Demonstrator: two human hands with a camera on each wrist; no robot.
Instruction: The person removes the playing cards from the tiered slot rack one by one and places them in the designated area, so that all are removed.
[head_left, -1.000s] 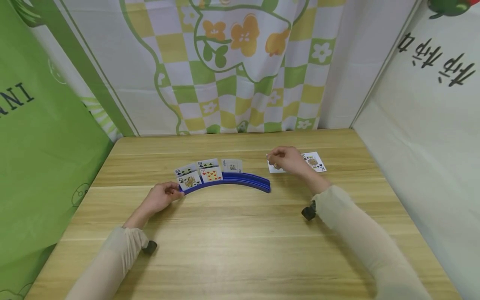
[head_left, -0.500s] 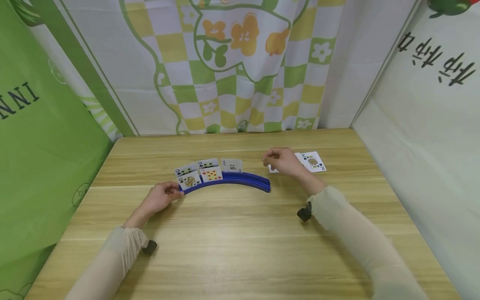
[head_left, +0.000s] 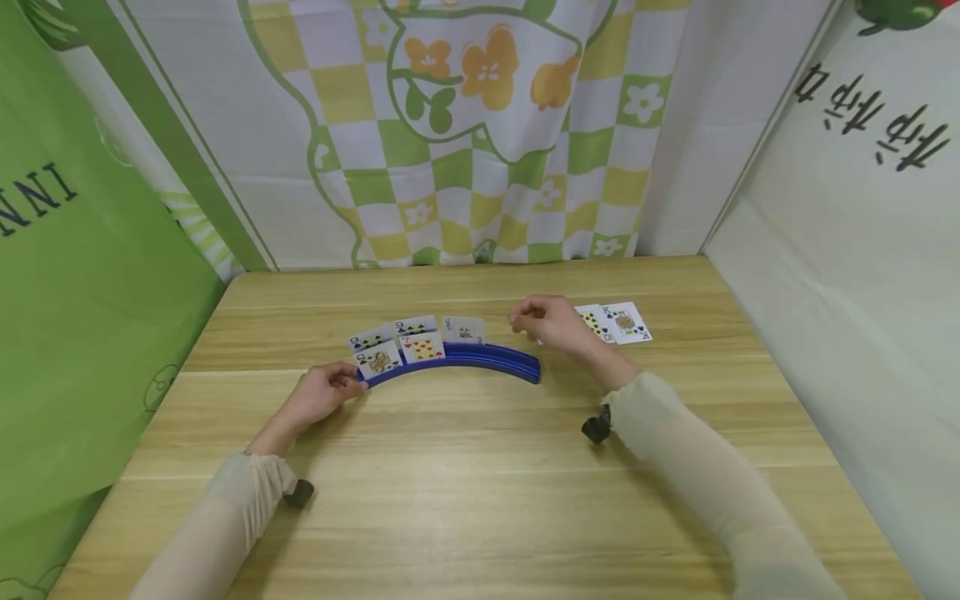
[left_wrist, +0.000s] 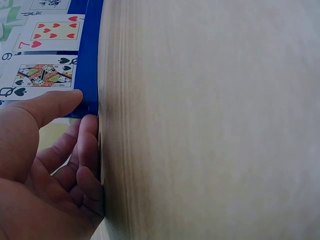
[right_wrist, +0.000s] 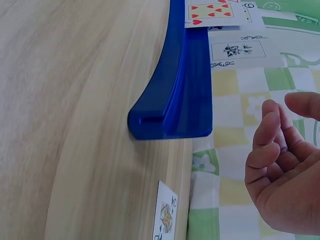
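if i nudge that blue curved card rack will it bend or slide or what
The blue curved card rack will probably be stiff: it looks like solid moulded plastic. It may slide easily, since it looks smooth and sits on a flat table. The cards propped in it could shift or topple if jolted.

7-marked heart card (left_wrist: 56,31), Q-marked spade card (left_wrist: 44,77)

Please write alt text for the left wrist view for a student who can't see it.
The left hand holds the end of a blue card holder on a wooden table. In the holder stand a queen of spades, nearest the hand, and a seven of hearts; parts of other cards show.
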